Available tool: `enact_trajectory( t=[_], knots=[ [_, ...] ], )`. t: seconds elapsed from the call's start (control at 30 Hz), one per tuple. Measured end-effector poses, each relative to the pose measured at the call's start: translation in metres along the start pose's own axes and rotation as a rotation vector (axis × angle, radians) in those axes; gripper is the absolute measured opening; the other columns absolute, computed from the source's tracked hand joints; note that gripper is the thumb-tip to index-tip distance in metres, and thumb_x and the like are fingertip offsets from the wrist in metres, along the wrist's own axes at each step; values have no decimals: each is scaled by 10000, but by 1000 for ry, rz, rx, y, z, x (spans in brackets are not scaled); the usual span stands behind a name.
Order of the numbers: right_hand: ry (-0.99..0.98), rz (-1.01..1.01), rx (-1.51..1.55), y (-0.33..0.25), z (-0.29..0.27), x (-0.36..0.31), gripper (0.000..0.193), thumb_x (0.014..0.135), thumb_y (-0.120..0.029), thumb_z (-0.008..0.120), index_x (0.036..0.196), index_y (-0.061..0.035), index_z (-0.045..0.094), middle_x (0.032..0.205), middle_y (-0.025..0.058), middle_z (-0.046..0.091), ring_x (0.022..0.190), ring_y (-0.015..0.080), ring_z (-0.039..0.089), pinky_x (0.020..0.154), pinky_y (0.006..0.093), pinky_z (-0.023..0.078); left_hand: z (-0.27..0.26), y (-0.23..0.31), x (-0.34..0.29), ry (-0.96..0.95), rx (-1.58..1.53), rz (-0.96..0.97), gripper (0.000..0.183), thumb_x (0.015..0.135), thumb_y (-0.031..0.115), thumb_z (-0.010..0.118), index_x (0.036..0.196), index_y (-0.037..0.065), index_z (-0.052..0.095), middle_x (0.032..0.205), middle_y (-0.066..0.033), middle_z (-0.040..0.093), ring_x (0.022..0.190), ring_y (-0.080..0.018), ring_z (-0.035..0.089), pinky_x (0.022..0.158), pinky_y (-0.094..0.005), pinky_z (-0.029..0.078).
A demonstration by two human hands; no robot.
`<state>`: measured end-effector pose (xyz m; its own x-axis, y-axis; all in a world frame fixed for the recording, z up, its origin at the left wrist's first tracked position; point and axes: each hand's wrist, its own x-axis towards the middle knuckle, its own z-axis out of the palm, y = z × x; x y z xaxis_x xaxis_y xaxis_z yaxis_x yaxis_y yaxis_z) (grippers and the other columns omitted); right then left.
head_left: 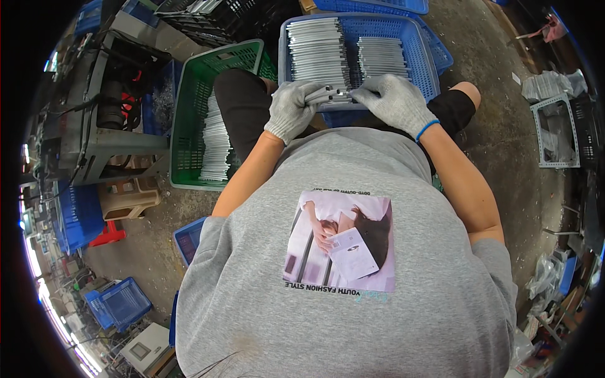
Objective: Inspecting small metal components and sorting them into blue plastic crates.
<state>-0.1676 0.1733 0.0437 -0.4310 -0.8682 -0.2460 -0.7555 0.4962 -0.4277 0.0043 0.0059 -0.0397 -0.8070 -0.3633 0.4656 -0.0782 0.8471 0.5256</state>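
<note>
My left hand (pixel 291 108), in a grey-white knit glove, is closed around a few thin silvery metal tubes (pixel 322 94). Their dark hollow ends point right, toward my other hand. My right hand (pixel 398 102), gloved alike with a blue cuff edge, has its thumb and fingers drawn together close to those ends. Whatever is in its fingertips is too small to make out. Both hands are above the near edge of a blue plastic crate (pixel 423 47). Inside lie two stacks of silvery tubes, a taller left stack (pixel 316 53) and a right stack (pixel 382 58).
Left of my leg stands a green crate (pixel 183 142) holding more silvery tubes (pixel 216 142). A grey metal machine (pixel 113 142) and a tan stool (pixel 129 198) are further left. At the right are a perforated metal frame (pixel 556 132) and bagged parts (pixel 548 87).
</note>
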Motion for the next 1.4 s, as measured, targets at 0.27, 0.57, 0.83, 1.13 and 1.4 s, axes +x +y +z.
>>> enact_trajectory(
  t=[0.27, 0.57, 0.83, 1.13, 1.4],
  knots=[
    [64, 104, -139, 23, 24, 7, 373, 958, -449, 581, 1019, -155, 804, 913, 93, 783, 807, 340, 727, 709, 428, 562, 39, -40, 14, -281, 277, -261, 202, 971, 233, 661, 1091, 116, 773, 840, -74, 755, 675, -269, 680, 630, -415, 535],
    [62, 93, -120, 24, 20, 2, 365, 962, -443, 586, 1042, -159, 801, 933, 96, 785, 810, 334, 732, 719, 424, 572, 23, -37, 23, -400, 417, -316, 242, 964, 222, 642, 1183, 183, 736, 836, -58, 755, 698, -278, 697, 646, -383, 545],
    [127, -3, -100, 6, 6, -12, 338, 965, -405, 609, 1032, -132, 797, 903, 90, 783, 764, 318, 726, 680, 402, 562, -1, -35, -8, -186, -310, -236, 278, 942, 77, 620, 1189, 122, 739, 897, -31, 779, 702, -194, 699, 647, -313, 548],
    [139, -127, -132, -8, -3, -19, 327, 964, -394, 620, 972, -120, 800, 835, 75, 773, 697, 295, 706, 623, 388, 537, 2, -36, -20, -172, -453, -183, 296, 891, 16, 660, 1159, 94, 760, 885, -7, 773, 669, -165, 676, 619, -277, 522],
    [51, -50, -208, -12, -3, -14, 333, 959, -406, 623, 952, -126, 804, 819, 71, 768, 697, 286, 710, 629, 386, 539, -16, -4, -10, -161, -89, -41, 226, 860, 9, 690, 1058, 74, 779, 842, -18, 752, 659, -159, 632, 610, -279, 481]
  ],
)
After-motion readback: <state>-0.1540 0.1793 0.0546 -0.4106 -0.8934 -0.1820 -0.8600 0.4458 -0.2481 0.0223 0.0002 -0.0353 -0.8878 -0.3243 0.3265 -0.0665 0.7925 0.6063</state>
